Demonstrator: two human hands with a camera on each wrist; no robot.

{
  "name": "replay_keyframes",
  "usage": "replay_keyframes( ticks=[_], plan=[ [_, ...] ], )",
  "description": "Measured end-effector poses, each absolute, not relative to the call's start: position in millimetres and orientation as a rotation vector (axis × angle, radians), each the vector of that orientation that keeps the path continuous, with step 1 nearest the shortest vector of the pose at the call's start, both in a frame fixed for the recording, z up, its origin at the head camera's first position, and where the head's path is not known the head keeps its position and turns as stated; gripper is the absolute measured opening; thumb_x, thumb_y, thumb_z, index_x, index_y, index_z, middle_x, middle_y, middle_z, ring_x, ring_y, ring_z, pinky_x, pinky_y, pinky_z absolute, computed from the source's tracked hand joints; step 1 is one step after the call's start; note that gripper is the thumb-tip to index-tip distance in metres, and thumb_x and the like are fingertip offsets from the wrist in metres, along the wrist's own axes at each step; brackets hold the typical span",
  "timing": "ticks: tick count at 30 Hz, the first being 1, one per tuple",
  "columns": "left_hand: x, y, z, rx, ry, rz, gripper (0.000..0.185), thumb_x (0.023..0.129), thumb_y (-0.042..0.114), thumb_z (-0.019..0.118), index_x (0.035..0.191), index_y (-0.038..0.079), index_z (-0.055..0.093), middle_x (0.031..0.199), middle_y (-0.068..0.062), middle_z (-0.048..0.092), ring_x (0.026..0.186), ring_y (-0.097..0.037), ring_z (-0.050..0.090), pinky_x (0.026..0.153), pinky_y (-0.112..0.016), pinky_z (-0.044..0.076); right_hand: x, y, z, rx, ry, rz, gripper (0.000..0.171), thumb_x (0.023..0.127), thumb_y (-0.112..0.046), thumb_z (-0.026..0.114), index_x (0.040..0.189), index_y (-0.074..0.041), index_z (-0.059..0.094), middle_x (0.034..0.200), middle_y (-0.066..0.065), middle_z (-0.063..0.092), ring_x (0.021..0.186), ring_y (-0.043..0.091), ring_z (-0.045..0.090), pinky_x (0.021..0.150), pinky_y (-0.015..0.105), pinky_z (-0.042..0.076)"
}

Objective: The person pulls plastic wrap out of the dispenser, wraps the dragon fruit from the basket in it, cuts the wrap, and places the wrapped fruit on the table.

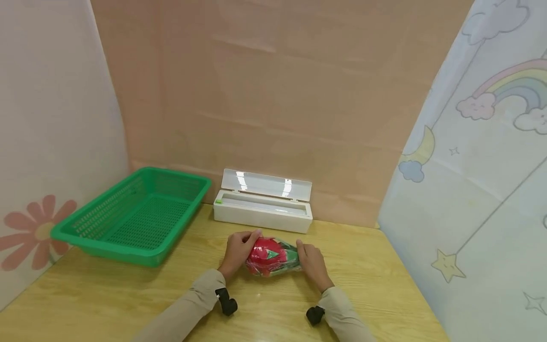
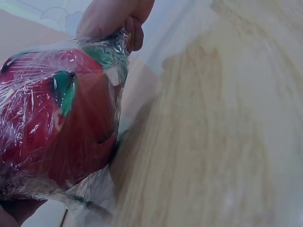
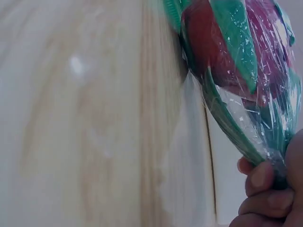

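Observation:
A red dragon fruit with green scales (image 1: 268,254), wrapped in shiny clear cling film, is held just over the wooden table. My left hand (image 1: 238,251) grips its rounded left end, thumb on top. At the other end, my right hand (image 1: 314,263) pinches the gathered film and green tips. The left wrist view shows the fruit (image 2: 71,118) close up, with the right hand (image 2: 118,19) clutching the film beyond it. From the right wrist, curled fingers (image 3: 265,194) are seen round the narrow end of the wrapped fruit (image 3: 236,52).
Behind the hands stands a white cling film dispenser (image 1: 260,216), its clear lid (image 1: 267,184) raised. A green plastic basket (image 1: 154,259) sits at the left of the wooden table (image 1: 367,270). A brown backdrop and printed side cloths enclose the table.

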State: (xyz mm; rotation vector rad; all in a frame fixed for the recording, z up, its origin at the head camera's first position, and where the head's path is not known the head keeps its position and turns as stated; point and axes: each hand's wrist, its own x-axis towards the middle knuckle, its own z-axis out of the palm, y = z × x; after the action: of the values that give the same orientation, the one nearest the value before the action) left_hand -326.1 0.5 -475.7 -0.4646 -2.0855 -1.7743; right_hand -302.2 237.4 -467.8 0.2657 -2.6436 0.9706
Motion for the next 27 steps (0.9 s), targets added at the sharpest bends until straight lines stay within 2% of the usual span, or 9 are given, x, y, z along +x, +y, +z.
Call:
replay_keyframes(
  ticks=[2, 5, 7, 9, 11, 14, 17, 22, 27],
  plan=[
    [-328.3, -0.5, -476.5, -0.429, -2.072, -1.792, 0.041, 0.101, 0.034, 0.060, 0.087, 0.000, 0.078, 0.080, -0.010, 0.074, 0.063, -0.010, 0.064, 0.056, -0.023, 0.054, -304.0, 236.3, -468.6, 0.270, -2.625, 0.999, 0.056, 0.111, -0.032, 0.033, 0.057, -0.017, 0.033, 0.053, -0.007, 0.027, 0.049, 0.008, 0.025, 0.048, 0.024, 0.025],
    [-332.5, -3.2, -475.1, -0.391, -2.040, -1.807, 0.046, 0.105, 0.032, 0.053, 0.088, -0.002, 0.078, 0.083, -0.014, 0.075, 0.066, -0.014, 0.067, 0.058, -0.026, 0.056, -307.4, 233.5, -468.3, 0.276, -2.604, 1.037, 0.055, 0.111, -0.031, 0.033, 0.058, -0.016, 0.035, 0.055, -0.007, 0.027, 0.051, 0.009, 0.027, 0.049, 0.025, 0.027],
    [-335.9, -5.4, -474.7, -0.387, -2.031, -1.791, 0.048, 0.107, 0.031, 0.048, 0.092, -0.004, 0.077, 0.089, -0.016, 0.075, 0.076, -0.020, 0.071, 0.066, -0.031, 0.058, -309.5, 231.1, -468.0, 0.284, -2.582, 1.066, 0.052, 0.111, -0.029, 0.034, 0.061, -0.014, 0.038, 0.059, -0.006, 0.028, 0.054, 0.010, 0.031, 0.052, 0.026, 0.031],
    [-338.2, -7.7, -474.5, -0.389, -2.030, -1.792, 0.049, 0.108, 0.030, 0.045, 0.096, -0.005, 0.077, 0.097, -0.016, 0.075, 0.090, -0.026, 0.073, 0.080, -0.038, 0.058, -311.3, 229.1, -468.1, 0.284, -2.563, 1.104, 0.048, 0.111, -0.026, 0.035, 0.065, -0.012, 0.042, 0.062, -0.005, 0.030, 0.057, 0.011, 0.034, 0.056, 0.027, 0.033],
    [-340.5, -9.7, -475.5, -0.387, -2.037, -1.793, 0.051, 0.109, 0.031, 0.043, 0.096, -0.005, 0.076, 0.099, -0.015, 0.075, 0.099, -0.030, 0.071, 0.090, -0.044, 0.055, -313.6, 227.8, -468.5, 0.291, -2.551, 1.143, 0.045, 0.111, -0.022, 0.035, 0.068, -0.009, 0.044, 0.064, -0.004, 0.031, 0.060, 0.012, 0.035, 0.058, 0.028, 0.034],
    [-342.4, -13.3, -474.4, -0.384, -2.049, -1.811, 0.052, 0.109, 0.033, 0.042, 0.096, -0.004, 0.076, 0.100, -0.014, 0.075, 0.106, -0.032, 0.068, 0.098, -0.050, 0.049, -317.1, 226.2, -469.0, 0.278, -2.558, 1.195, 0.045, 0.110, -0.021, 0.036, 0.068, -0.008, 0.045, 0.063, -0.004, 0.033, 0.060, 0.012, 0.035, 0.059, 0.028, 0.033],
    [-343.0, -16.3, -473.1, -0.395, -2.094, -1.792, 0.052, 0.108, 0.036, 0.042, 0.096, -0.002, 0.076, 0.099, -0.013, 0.075, 0.101, -0.029, 0.069, 0.094, -0.047, 0.052, -318.9, 226.7, -469.2, 0.283, -2.589, 1.231, 0.046, 0.111, -0.025, 0.035, 0.069, -0.009, 0.047, 0.059, -0.004, 0.037, 0.054, 0.011, 0.039, 0.055, 0.027, 0.037],
    [-337.5, -18.4, -476.7, -0.468, -2.201, -1.746, 0.046, 0.106, 0.041, 0.047, 0.102, 0.004, 0.075, 0.096, -0.008, 0.073, 0.084, -0.015, 0.066, 0.076, -0.034, 0.056, -310.4, 230.9, -467.9, 0.298, -2.675, 1.149, 0.051, 0.110, -0.036, 0.032, 0.074, -0.009, 0.053, 0.051, -0.003, 0.046, 0.043, 0.013, 0.048, 0.055, 0.029, 0.046],
    [-336.3, -18.0, -477.7, -0.521, -2.260, -1.682, 0.046, 0.104, 0.043, 0.050, 0.112, 0.005, 0.074, 0.105, -0.009, 0.073, 0.093, -0.020, 0.068, 0.082, -0.039, 0.057, -303.2, 235.1, -466.9, 0.307, -2.691, 0.985, 0.049, 0.109, -0.041, 0.034, 0.082, -0.007, 0.057, 0.061, -0.002, 0.044, 0.055, 0.012, 0.044, 0.060, 0.031, 0.042]
  ],
)
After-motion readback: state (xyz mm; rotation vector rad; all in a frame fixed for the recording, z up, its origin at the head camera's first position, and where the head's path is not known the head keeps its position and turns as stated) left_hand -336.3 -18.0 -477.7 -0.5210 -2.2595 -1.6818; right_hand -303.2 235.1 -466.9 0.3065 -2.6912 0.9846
